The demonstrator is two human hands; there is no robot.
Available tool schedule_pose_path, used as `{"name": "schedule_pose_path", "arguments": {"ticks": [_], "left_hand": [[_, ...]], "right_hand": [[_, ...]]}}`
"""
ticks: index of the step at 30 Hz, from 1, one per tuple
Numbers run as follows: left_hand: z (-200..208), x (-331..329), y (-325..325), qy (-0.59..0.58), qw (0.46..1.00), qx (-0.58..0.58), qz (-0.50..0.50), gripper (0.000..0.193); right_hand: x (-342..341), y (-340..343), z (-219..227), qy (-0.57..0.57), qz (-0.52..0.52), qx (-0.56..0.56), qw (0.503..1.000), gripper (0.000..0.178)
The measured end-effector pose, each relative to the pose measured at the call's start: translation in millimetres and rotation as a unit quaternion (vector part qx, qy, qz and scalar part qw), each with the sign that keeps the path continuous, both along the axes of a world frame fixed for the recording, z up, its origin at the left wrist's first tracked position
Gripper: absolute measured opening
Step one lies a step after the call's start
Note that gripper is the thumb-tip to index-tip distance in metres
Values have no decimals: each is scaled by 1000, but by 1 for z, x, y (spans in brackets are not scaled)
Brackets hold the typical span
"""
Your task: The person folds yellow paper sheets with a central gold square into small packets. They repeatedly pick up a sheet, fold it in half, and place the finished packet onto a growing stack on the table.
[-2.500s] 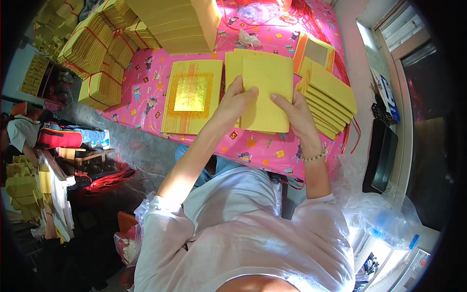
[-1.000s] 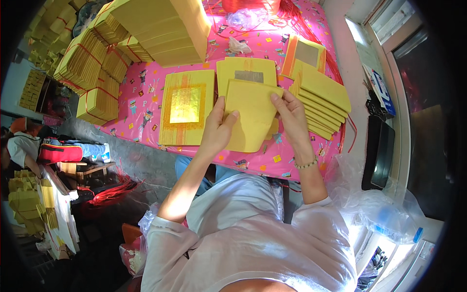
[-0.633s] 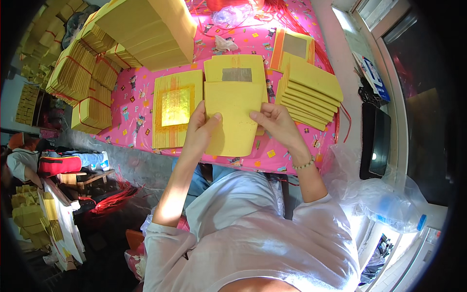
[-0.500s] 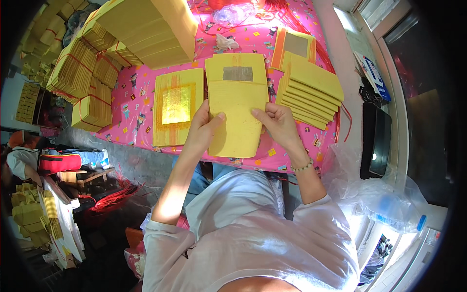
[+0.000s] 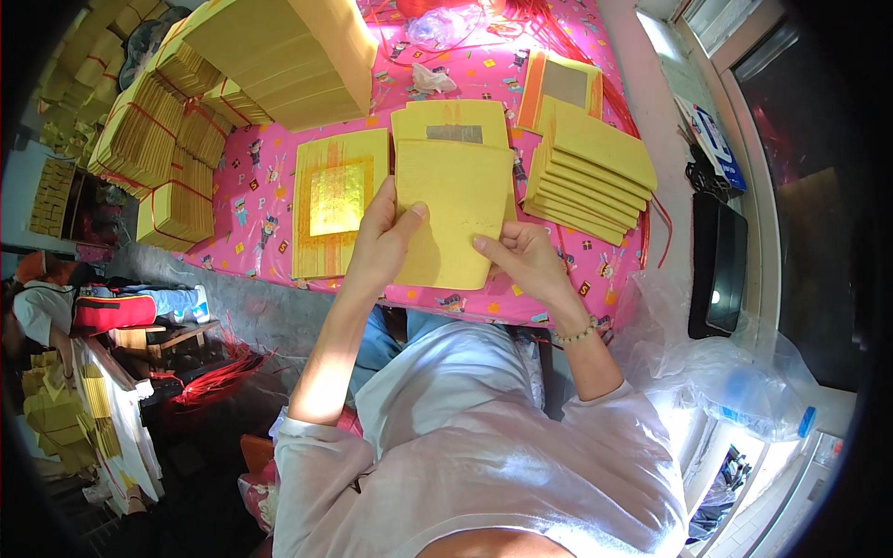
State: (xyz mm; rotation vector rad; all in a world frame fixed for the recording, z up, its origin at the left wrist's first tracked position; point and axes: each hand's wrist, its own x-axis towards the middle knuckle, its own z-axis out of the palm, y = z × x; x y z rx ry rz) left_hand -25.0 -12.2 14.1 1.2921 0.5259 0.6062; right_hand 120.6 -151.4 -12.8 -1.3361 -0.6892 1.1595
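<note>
My left hand (image 5: 383, 237) grips the left edge of a sheet of yellow paper (image 5: 454, 205), its thumb lying on top. At the paper's lower right edge my right hand (image 5: 526, 260) is closed, thumb in front and fingers mostly hidden. Behind the held paper lies a yellow paper stack (image 5: 493, 119) with a grey rectangle, partly covered. Left of my hands is a stack of yellow paper (image 5: 307, 260) bearing a shiny gold square (image 5: 337, 200). To the right sit several folded yellow paper bundles (image 5: 595, 181), fanned over one another.
A pink patterned cloth (image 5: 251, 200) covers the table. Tied yellow bundles (image 5: 153, 130) and a tall yellow paper block (image 5: 288, 70) stand at the left. Red strips (image 5: 558, 28) lie at the back. A clear plastic bottle (image 5: 758, 395) is at right; another person (image 5: 42, 307) sits far left.
The held paper's top edge has come down toward me, exposing more of the stack behind. My right hand has shifted slightly down and the paper looks shorter.
</note>
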Motion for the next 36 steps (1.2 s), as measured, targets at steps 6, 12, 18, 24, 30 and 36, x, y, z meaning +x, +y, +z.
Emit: {"name": "schedule_pose_path", "arguments": {"ticks": [6, 12, 18, 24, 30, 36], "left_hand": [[5, 0, 3, -5, 1000, -5, 10, 35], [3, -3, 11, 6, 1000, -14, 7, 41], [0, 2, 13, 19, 1000, -20, -2, 41], [-3, 8, 6, -7, 1000, -7, 15, 38], [0, 13, 5, -25, 999, 25, 36, 33], [2, 8, 4, 66, 985, 161, -18, 39]], "right_hand": [[-6, 2, 1, -10, -15, 29, 999, 22], [-4, -4, -9, -21, 12, -19, 1000, 23], [-7, -8, 0, 26, 0, -15, 1000, 21], [-11, -10, -7, 5, -56, -11, 998, 18], [-11, -18, -5, -10, -25, -23, 999, 16], [7, -20, 2, -1, -47, 40, 998, 21]]}}
